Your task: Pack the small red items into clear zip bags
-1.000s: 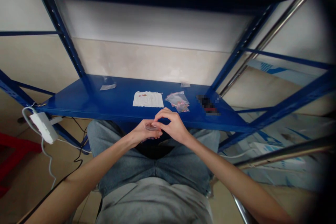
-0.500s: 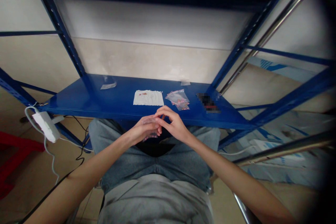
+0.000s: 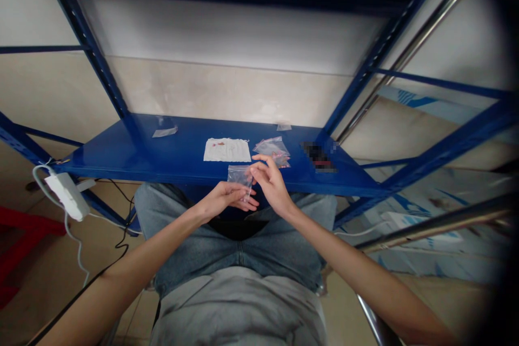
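A small clear plastic bag [image 3: 239, 175] stands upright in front of the blue shelf's front edge, above my lap. My right hand [image 3: 271, 185] pinches the bag's right edge between thumb and fingers. My left hand [image 3: 227, 198] sits just below the bag, fingers loosely stretched toward its lower edge, touching or nearly touching it. On the blue shelf [image 3: 162, 154] behind lie a white cloth [image 3: 227, 150] with small red bits on it and a pile of clear bags [image 3: 272, 150] holding small pink items.
A dark blurred object [image 3: 318, 155] lies at the shelf's right. Two small clear scraps, one [image 3: 164, 131] and another [image 3: 284, 127], lie near the shelf's back. A white power adapter [image 3: 67, 194] with cables hangs at the left. Blue uprights and a metal rail [image 3: 438, 224] frame the space.
My hands were pressed together over the bag near my lap. The right hand has lifted the bag up into view, and the left hand has opened below it.
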The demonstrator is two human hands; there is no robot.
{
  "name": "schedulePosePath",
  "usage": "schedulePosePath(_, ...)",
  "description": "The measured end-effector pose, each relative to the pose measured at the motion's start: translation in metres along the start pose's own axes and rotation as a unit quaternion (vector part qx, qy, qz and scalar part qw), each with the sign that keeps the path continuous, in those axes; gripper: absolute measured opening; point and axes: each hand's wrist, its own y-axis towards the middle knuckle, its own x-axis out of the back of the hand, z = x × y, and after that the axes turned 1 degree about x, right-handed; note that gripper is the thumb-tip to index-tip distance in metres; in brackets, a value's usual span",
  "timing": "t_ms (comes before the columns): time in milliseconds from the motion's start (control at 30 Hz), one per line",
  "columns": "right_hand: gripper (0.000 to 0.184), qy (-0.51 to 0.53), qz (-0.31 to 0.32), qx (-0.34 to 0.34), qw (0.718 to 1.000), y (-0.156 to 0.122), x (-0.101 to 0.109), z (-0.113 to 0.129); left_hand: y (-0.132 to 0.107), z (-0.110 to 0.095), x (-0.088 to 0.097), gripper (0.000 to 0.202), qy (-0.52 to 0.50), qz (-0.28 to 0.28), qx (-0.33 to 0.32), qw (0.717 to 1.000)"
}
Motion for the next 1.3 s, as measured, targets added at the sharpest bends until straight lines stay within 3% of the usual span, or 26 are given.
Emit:
schedulePosePath(167, 0.027, -0.004, 0.024, -0.064, 0.998, 0.000, -0.001, -0.004, -0.001, -0.002, -0.003, 0.056, -0.007, -0.004, 0.013, 1.000)
schedulePosePath(267, 0.029, 0.005, -0.007, -0.065, 0.998, 0.003, 0.003, -0.005, 0.000, -0.004, -0.004, 0.053, 0.029, -0.029, 0.029, 0.999)
schedulePosePath(500, 0.027, 0.022, -0.062, -0.053, 0.996, 0.006, 0.011, -0.006, 0.003, -0.008, 0.002, 0.042, 0.065, -0.110, -0.011, 0.992)
schedulePosePath(867, 0.033, 0.095, -0.066, -0.090, 0.989, 0.004, 0.010, -0.011, 0.001, -0.013, 0.002, 0.039, 0.084, -0.077, -0.064, 0.991)
schedulePosePath(1133, 0.030, 0.091, 0.022, -0.136, 0.986, -0.007, -0.001, -0.014, 0.004, -0.015, 0.010, 0.031, 0.116, -0.232, -0.154, 0.953)
schedulePosePath(1300, 0.028, 0.058, 0.063, -0.129, 0.988, -0.008, -0.002, -0.013, 0.001, -0.018, 0.009, 0.028, 0.143, -0.257, -0.189, 0.937)
